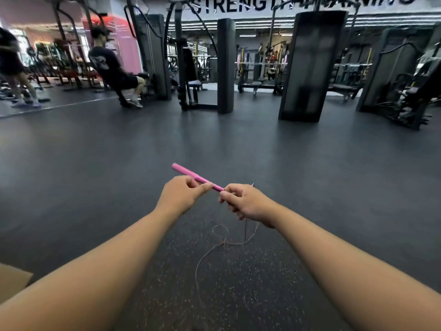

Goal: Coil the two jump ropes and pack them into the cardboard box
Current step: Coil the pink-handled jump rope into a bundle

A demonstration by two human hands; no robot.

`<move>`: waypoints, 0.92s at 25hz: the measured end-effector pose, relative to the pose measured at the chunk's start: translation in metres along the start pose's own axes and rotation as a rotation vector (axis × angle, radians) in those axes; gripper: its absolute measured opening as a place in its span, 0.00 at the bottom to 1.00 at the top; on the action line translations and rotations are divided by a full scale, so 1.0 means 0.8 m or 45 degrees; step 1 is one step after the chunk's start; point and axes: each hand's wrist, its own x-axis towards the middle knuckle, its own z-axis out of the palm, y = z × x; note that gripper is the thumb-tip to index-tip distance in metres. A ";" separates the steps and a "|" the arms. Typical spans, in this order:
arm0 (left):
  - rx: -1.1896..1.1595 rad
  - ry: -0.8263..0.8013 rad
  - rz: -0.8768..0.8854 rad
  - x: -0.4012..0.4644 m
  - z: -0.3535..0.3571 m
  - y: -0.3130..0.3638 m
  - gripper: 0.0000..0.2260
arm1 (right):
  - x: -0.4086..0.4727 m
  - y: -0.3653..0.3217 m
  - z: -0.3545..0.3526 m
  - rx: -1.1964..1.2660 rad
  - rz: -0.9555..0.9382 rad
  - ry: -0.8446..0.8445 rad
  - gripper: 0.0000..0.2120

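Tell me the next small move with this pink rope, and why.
Probably wind the first loop: the left hand pinches the pink handle, the right hand grips where the thin cord leaves it, and that cord trails loose and tangled on the floor, uncoiled.

a dark rubber floor (238,139), speckled close to the camera, spreads across a gym toward tall black weight-stack machines (312,65) and cable stations (152,56). white lettering (238,4) reading "strength", then what may be "training", runs along the far wall above strips of ceiling light (260,22). at left, a pink wall panel (128,48) stands behind a person seated on a machine (112,68).
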 end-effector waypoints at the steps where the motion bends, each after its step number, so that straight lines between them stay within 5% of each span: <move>1: 0.238 0.157 0.171 -0.004 -0.005 0.003 0.18 | -0.006 -0.010 -0.008 -0.089 -0.012 0.006 0.12; 5: 0.815 0.439 0.738 -0.038 -0.024 0.011 0.22 | -0.032 -0.055 -0.030 -0.204 -0.070 -0.014 0.13; 9: 0.843 0.269 0.741 -0.054 -0.055 0.036 0.11 | -0.061 -0.110 -0.035 -0.319 -0.146 -0.049 0.14; 13: 0.258 -0.270 0.394 -0.071 -0.071 0.034 0.09 | -0.082 -0.134 -0.051 0.188 -0.016 0.159 0.21; 18: -0.457 -0.356 0.089 -0.087 -0.051 0.045 0.16 | -0.097 -0.100 -0.037 0.371 -0.018 0.234 0.10; 23: -0.728 -0.423 -0.012 -0.092 -0.028 0.056 0.20 | -0.093 -0.068 -0.008 0.414 -0.058 0.497 0.20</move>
